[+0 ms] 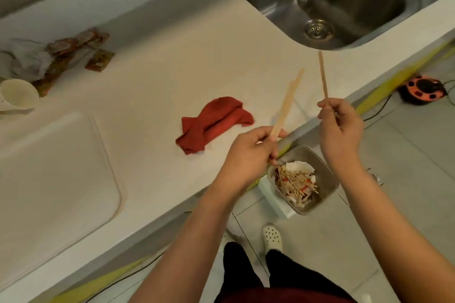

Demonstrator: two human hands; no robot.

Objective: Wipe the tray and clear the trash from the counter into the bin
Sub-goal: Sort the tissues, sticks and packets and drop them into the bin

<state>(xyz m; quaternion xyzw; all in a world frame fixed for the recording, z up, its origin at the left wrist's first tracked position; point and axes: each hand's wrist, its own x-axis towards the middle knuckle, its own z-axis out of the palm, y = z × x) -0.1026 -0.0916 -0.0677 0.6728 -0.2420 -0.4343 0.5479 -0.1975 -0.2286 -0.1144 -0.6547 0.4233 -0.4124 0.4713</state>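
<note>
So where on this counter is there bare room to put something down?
Bare counter lies between the red cloth, the sink and the wrappers. The tray is bare too. The far left corner is crowded: wrappers, crumpled tissue, paper cup.

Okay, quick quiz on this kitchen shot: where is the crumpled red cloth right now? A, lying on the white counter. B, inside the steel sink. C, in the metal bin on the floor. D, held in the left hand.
A: the crumpled red cloth lies on the white counter, apart from both hands, while the left hand and the right hand each hold a thin wooden stick.
</note>
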